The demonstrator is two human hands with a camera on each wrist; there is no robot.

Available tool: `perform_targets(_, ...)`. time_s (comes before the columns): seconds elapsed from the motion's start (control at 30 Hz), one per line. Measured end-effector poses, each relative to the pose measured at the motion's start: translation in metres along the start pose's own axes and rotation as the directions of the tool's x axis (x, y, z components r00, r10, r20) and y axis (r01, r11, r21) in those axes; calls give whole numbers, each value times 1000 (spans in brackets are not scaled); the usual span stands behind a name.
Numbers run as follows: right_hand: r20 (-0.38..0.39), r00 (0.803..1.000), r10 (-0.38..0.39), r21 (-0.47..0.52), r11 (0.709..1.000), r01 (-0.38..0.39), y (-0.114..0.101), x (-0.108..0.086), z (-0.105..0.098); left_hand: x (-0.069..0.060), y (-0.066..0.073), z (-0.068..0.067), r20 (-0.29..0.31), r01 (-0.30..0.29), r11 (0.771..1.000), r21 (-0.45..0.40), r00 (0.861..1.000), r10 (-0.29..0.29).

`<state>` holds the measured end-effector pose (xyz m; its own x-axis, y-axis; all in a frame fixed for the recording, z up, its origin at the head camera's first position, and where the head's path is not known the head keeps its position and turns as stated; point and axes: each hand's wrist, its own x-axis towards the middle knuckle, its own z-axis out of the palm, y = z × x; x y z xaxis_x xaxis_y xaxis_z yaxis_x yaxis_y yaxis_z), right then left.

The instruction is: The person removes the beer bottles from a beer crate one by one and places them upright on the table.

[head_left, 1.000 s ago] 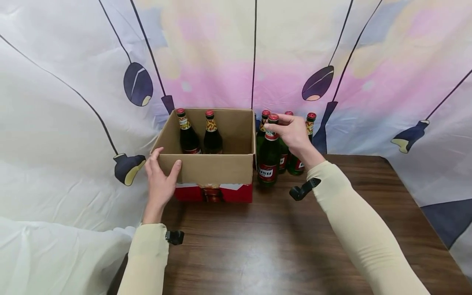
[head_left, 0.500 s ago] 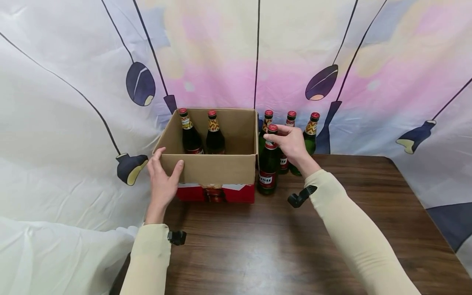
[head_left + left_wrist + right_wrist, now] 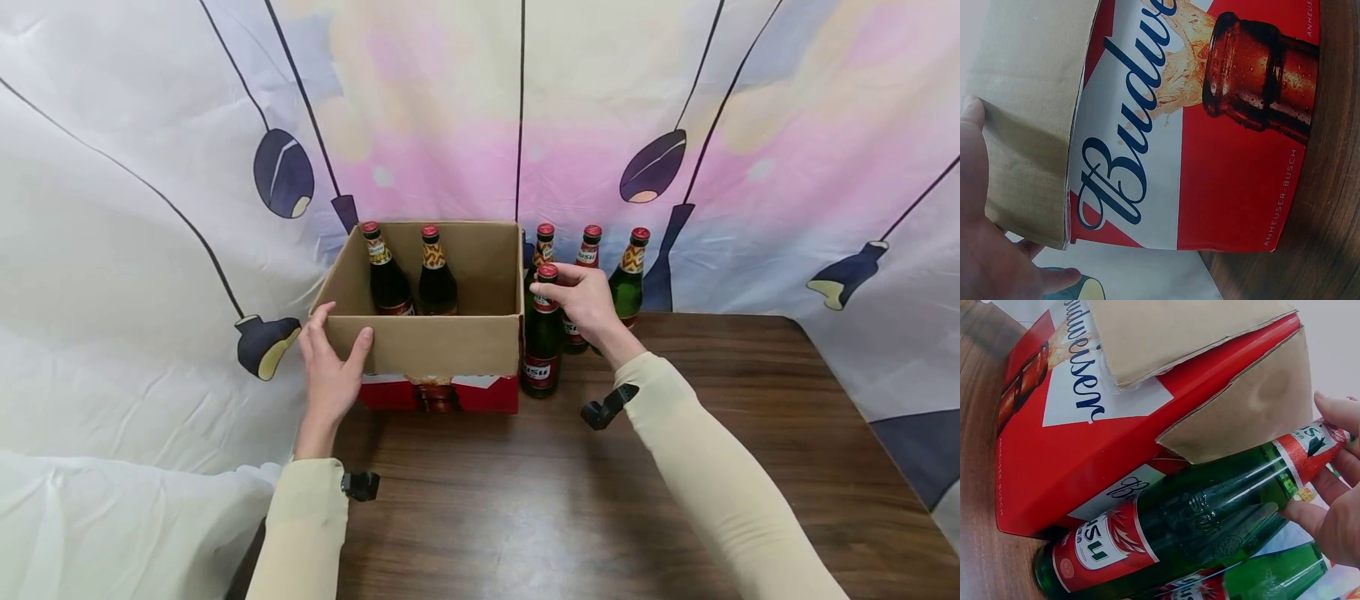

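My left hand (image 3: 330,371) holds the front left corner of an open cardboard box (image 3: 438,346), thumb on the folded-down front flap. Red and white Budweiser print covers its front in the left wrist view. Inside stand two dark beer bottles (image 3: 389,283) with red caps. At the box's right side my right hand (image 3: 588,304) grips the neck of a green beer bottle (image 3: 542,342) just below its red cap. That bottle stands upright on the table, close against the box; its red label shows in the right wrist view. Fingers hide part of its neck.
Behind the gripped bottle are three more green bottles (image 3: 628,287), partly covered by my right hand. The brown wooden table (image 3: 510,500) extends toward me and to the right. A patterned cloth (image 3: 585,108) hangs behind, and white fabric (image 3: 135,517) lies at the left.
My right hand has brought the gripped bottle down and slightly toward the box, away from the other bottles. My left hand has kept its place on the box.
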<state>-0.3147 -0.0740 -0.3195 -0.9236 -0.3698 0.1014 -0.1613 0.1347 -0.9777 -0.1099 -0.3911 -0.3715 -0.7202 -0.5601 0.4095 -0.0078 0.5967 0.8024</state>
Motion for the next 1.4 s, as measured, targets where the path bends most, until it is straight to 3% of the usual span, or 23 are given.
perform_targets(0.73,-19,1000,-18,44,999,19,14,11,5,0,-4,1,0,-7,1000,-5,1000,7)
perform_targets(1.03,-18,998,-58,50,997,59,11,13,4,4,-3,1,-31,-47,999,-25,998,47)
perform_targets(1.4,4,1000,11,71,997,-11,16,12,3,0,-2,1,1,-15,1000,-16,1000,15)
